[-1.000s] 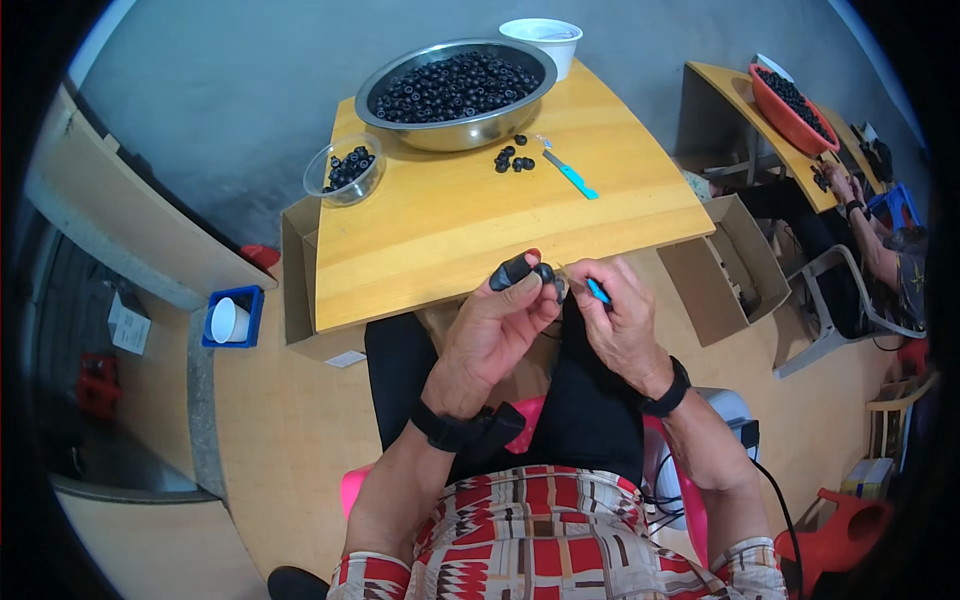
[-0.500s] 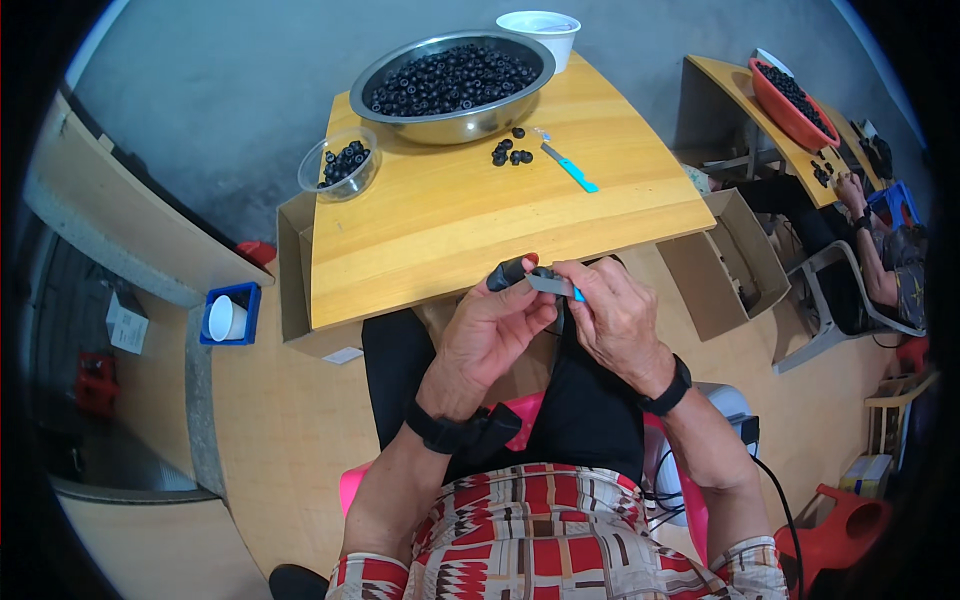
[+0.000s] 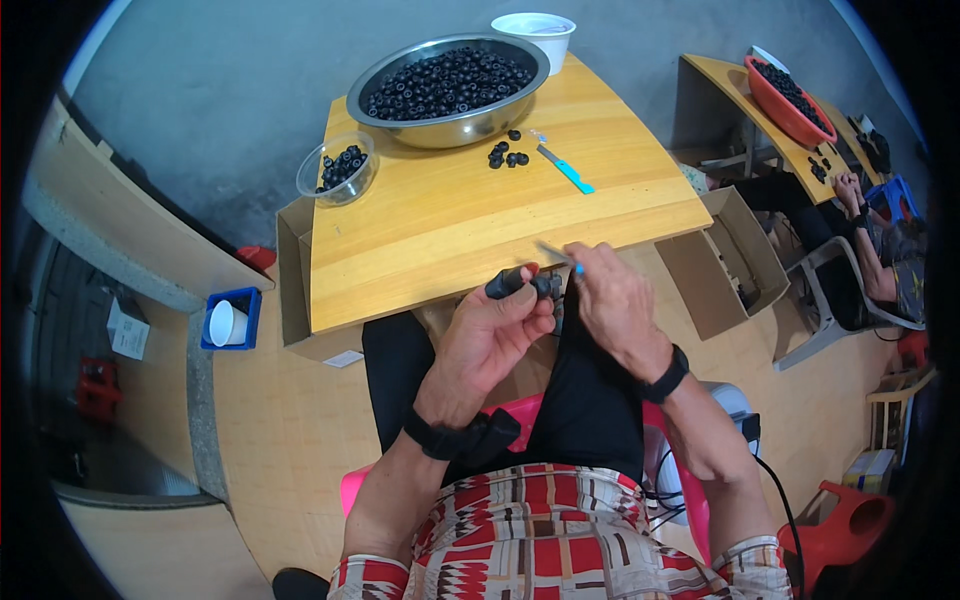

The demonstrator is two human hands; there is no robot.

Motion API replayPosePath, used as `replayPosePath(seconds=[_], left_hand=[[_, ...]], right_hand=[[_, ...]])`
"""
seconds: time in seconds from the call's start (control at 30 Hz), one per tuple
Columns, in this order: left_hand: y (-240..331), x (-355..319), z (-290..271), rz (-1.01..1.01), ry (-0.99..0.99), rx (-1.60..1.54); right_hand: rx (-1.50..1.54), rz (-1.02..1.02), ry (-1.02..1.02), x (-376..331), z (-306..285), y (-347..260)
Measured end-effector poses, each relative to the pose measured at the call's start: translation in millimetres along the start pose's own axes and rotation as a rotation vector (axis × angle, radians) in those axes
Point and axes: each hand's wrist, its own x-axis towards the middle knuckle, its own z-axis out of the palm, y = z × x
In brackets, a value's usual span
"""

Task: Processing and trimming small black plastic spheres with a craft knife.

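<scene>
My left hand (image 3: 490, 335) grips a small black cylindrical part (image 3: 517, 283) just in front of the wooden table's (image 3: 450, 220) near edge. My right hand (image 3: 615, 305) holds a thin metal-tipped tool with a blue handle (image 3: 560, 256) whose tip points toward the black part. Both hands meet above my lap. On the table lie a second blue-handled tool (image 3: 565, 169) and a few loose black parts (image 3: 505, 155).
A large metal bowl (image 3: 450, 85) of black parts stands at the table's far edge, beside a white cup (image 3: 533, 32). A clear plastic cup (image 3: 338, 170) holds more parts. Cardboard boxes (image 3: 725, 260) flank the table. Another person (image 3: 880, 240) sits at a second table, far right.
The tool in my right hand has tilted up, its tip now raised toward the table edge. My left hand still holds the black part in about the same spot.
</scene>
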Motion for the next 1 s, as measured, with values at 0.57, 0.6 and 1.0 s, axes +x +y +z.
replayPosePath(seconds=[0.57, 0.6, 1.0], left_hand=[[-3, 5, -2, 0.062, -0.025, 0.173], [-3, 6, -3, 0.056, -0.052, 0.175], [69, 20, 5, 0.255, 0.236, 0.289]], right_hand=[[1.429, 0.603, -0.091, 2, -18, -47], [1.434, 0.611, -0.104, 1, -18, -45], [1.275, 0.782, -0.046, 16, 4, -25]])
